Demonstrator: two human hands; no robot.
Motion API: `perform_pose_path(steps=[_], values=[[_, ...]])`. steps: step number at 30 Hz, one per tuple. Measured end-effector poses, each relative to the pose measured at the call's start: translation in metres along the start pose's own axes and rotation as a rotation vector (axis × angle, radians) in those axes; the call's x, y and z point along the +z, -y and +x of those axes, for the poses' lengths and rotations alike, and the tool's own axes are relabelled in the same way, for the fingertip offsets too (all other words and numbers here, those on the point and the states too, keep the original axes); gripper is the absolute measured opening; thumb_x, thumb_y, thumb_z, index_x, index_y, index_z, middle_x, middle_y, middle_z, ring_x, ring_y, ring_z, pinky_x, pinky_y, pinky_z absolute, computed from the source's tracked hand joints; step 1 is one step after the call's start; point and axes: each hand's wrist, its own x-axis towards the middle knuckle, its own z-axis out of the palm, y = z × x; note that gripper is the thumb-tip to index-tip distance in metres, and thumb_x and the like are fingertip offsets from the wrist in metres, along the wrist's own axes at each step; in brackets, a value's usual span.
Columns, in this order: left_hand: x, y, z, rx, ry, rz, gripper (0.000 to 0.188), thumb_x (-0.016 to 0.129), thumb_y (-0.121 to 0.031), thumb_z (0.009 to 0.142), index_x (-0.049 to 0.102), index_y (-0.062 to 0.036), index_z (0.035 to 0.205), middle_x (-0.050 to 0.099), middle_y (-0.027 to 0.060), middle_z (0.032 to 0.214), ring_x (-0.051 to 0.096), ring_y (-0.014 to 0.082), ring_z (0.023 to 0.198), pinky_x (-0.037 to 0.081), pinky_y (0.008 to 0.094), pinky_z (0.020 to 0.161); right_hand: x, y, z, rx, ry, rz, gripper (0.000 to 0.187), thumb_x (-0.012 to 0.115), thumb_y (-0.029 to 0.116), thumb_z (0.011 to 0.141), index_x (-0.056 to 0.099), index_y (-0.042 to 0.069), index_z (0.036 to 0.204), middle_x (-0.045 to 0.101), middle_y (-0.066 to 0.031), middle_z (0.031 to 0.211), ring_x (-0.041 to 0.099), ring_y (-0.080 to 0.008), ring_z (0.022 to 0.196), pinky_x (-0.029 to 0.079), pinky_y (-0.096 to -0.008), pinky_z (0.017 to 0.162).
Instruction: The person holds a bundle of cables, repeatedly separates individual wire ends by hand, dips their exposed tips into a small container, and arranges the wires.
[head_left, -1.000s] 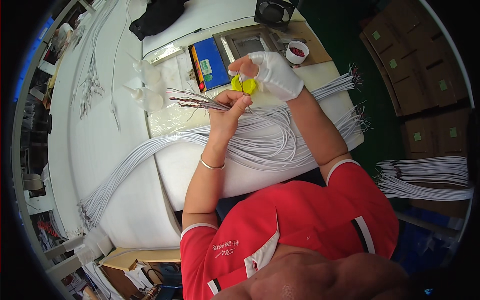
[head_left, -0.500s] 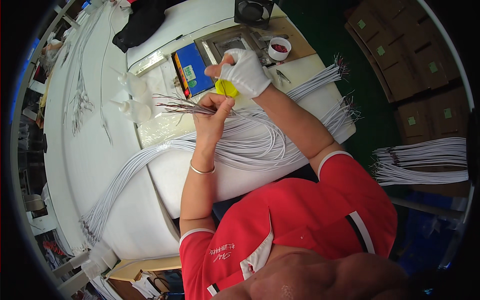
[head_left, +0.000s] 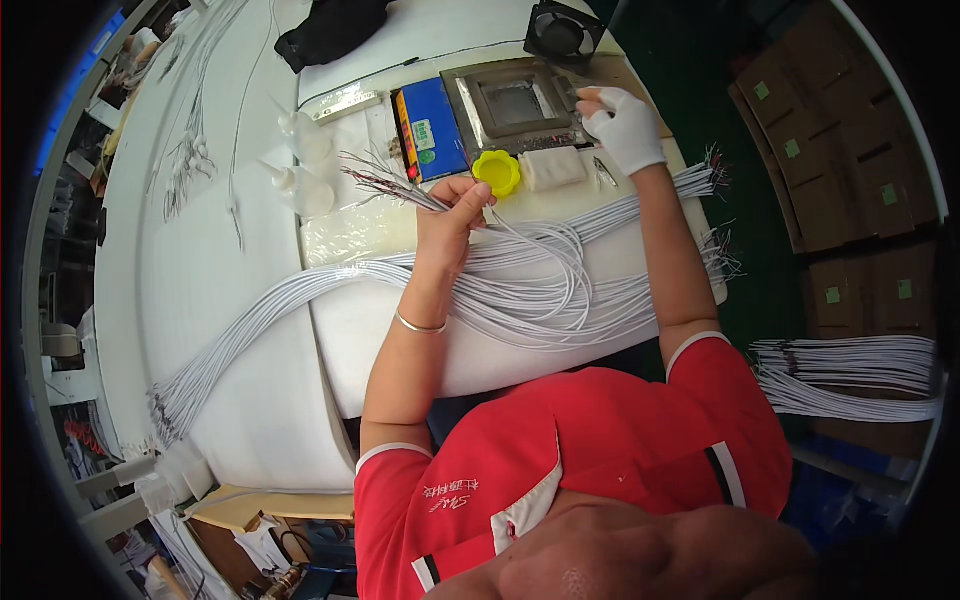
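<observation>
My bare left hand [head_left: 455, 215] is closed round a bundle of white cables [head_left: 392, 187], whose thin dark and red wire ends fan out to the left of the fist. One thin cable rises beside its fingertips. My right hand [head_left: 622, 132], in a white glove with bare fingertips, is stretched to the far right, beside a framed metal tray [head_left: 468, 105]. Its fingers are bent together; whatever they hold is too small to make out. Beyond the left hand stand a yellow scalloped dish [head_left: 497, 174] and a folded white cloth [head_left: 553, 170].
More white cables [head_left: 540, 320] lie in long curves across the table. A blue box [head_left: 432, 128], white squeeze bottles [head_left: 305, 192], a small hand tool [head_left: 605, 173] and a black fan [head_left: 563, 33] stand around. Cartons [head_left: 820, 140] and another cable bundle [head_left: 850, 375] are at right.
My right hand has moved from above the left hand out to the far right, uncovering the cloth and hiding the white tub of red pieces. The left hand keeps its bundle. The view has shifted.
</observation>
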Motion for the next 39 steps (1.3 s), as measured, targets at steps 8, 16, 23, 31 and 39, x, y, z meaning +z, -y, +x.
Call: perform_pose_path(steps=[8, 16, 23, 31, 39], values=[[-0.009, 0.0, 0.004, -0.131, 0.015, -0.308, 0.012, 0.064, -0.014, 0.082, 0.057, -0.0047, 0.078, 0.056, 0.0007, 0.066, 0.042, 0.0057, 0.051, 0.038, 0.0201, 0.05, 0.036, 0.078, -0.057, -1.049, 0.172, -0.181, 0.013, 0.065, 0.015, 0.068, 0.065, 0.017, 0.081, 0.06, 0.0009, 0.082, 0.057, -0.0192, 0.07, 0.046, -0.032, 0.058], [-0.003, -0.012, 0.003, -0.119, -0.11, -0.293, 0.025, 0.057, -0.026, 0.087, 0.061, -0.0014, 0.091, 0.059, 0.0018, 0.066, 0.042, 0.0052, 0.05, 0.039, 0.021, 0.049, 0.067, 0.05, -0.034, -0.139, -0.027, 0.679, 0.005, 0.062, 0.011, 0.08, 0.062, 0.006, 0.079, 0.063, -0.0022, 0.072, 0.057, -0.0106, 0.06, 0.046, -0.0236, 0.055], [-0.011, -0.007, 0.006, -0.079, -0.098, -0.285, 0.02, 0.054, -0.021, 0.089, 0.061, -0.0028, 0.087, 0.059, 0.0005, 0.064, 0.041, 0.0068, 0.049, 0.04, 0.022, 0.048, 0.082, -0.009, -0.014, 0.351, 0.109, 0.574, 0.021, 0.064, 0.022, 0.081, 0.062, 0.002, 0.089, 0.061, -0.0024, 0.076, 0.055, -0.0081, 0.064, 0.044, -0.0194, 0.058], [-0.013, -0.006, 0.005, -0.07, -0.099, -0.27, 0.018, 0.054, -0.02, 0.089, 0.061, -0.0026, 0.088, 0.059, 0.0005, 0.064, 0.041, 0.0065, 0.05, 0.04, 0.0218, 0.048, 0.091, -0.008, -0.014, 0.385, 0.158, 0.478, 0.022, 0.066, 0.024, 0.077, 0.065, 0.002, 0.079, 0.064, -0.0059, 0.069, 0.057, -0.0105, 0.062, 0.046, -0.0251, 0.058], [-0.011, -0.005, 0.006, -0.054, -0.095, -0.266, 0.018, 0.053, -0.019, 0.089, 0.06, -0.0025, 0.089, 0.058, 0.0001, 0.065, 0.042, 0.0061, 0.05, 0.04, 0.0212, 0.048, 0.092, -0.009, -0.015, 0.273, 0.172, 0.379, 0.02, 0.066, 0.021, 0.079, 0.063, 0.002, 0.083, 0.062, -0.0031, 0.076, 0.056, -0.0079, 0.065, 0.046, -0.0219, 0.056]])
